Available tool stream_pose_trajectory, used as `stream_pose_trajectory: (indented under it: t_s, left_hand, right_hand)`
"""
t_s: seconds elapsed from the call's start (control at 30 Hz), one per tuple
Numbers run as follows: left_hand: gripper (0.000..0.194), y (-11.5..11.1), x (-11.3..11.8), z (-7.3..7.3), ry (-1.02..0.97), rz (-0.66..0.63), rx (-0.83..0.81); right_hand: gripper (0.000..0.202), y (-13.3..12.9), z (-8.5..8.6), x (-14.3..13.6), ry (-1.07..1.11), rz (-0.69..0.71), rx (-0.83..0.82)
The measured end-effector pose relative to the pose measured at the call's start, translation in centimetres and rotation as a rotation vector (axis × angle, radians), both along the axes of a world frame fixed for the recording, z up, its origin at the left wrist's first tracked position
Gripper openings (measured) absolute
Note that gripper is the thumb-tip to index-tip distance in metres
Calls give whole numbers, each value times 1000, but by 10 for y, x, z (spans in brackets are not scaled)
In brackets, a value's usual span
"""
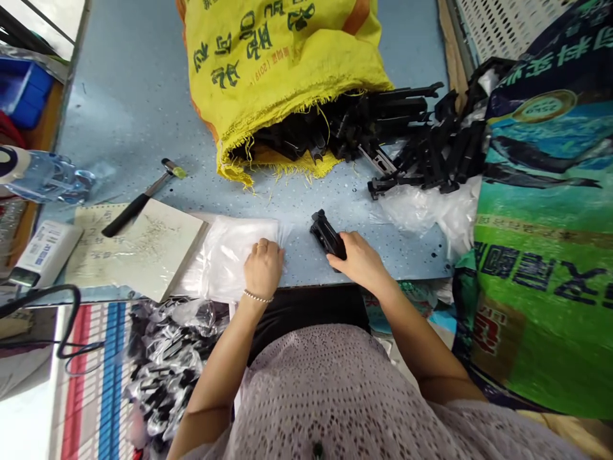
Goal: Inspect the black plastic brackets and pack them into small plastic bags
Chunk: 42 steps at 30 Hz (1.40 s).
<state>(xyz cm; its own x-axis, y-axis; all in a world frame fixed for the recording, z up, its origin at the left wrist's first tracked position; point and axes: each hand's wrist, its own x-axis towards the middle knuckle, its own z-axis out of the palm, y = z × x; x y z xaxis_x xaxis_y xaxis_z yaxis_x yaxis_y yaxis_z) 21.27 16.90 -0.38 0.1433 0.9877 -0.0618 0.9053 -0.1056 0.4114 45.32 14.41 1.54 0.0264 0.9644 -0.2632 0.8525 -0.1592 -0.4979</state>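
Observation:
In my right hand [359,259] is a long black plastic part [325,231], gripped at its near end just above the table's front edge. My left hand [264,268] rests on a stack of clear plastic bags [234,246], its fingers curled at the bags' right edge; whether it pinches a bag I cannot make out. Similar black parts [431,147] spill from the mouth of a yellow woven sack [287,64] onto the blue table [129,108], some lying on crumpled clear plastic [421,207].
A small hammer [138,201] lies across a worn board [167,236] at left, near a white box [48,252] and a plastic bottle [48,179]. A green and blue sack [546,236] stands at right. Bagged black parts [167,364] fill the space below the table's left front edge.

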Motion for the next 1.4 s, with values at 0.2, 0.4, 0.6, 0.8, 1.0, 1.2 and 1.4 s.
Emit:
stream_pose_trajectory:
  t_s: [0.2, 0.4, 0.6, 0.8, 1.0, 1.2, 1.4]
  left_hand:
    - [15, 2, -38, 0, -713, 182, -180]
    - [23, 2, -35, 6, -946, 355, -184]
    - [32, 2, -40, 8, -1114, 414, -33]
    - [4, -2, -35, 7, -754, 126, 87]
    - [31, -4, -37, 12, -522, -73, 70]
    - [40, 0, -39, -2, -660, 66, 22]
    - [64, -12, -34, 6, -432, -71, 237]
  right_hand:
    - [52, 10, -3, -1, 1102, -183, -262]
    - [45, 28, -13, -67, 1617, -67, -646]
    - [44, 30, -20, -59, 1614, -238, -543]
    - [51, 22, -13, -58, 1553, -185, -485]
    - [63, 12, 1, -35, 1491, -43, -406]
    - [58, -6, 22, -10, 445, 204, -129]
    - [63, -7, 32, -15, 146, 399, -35]
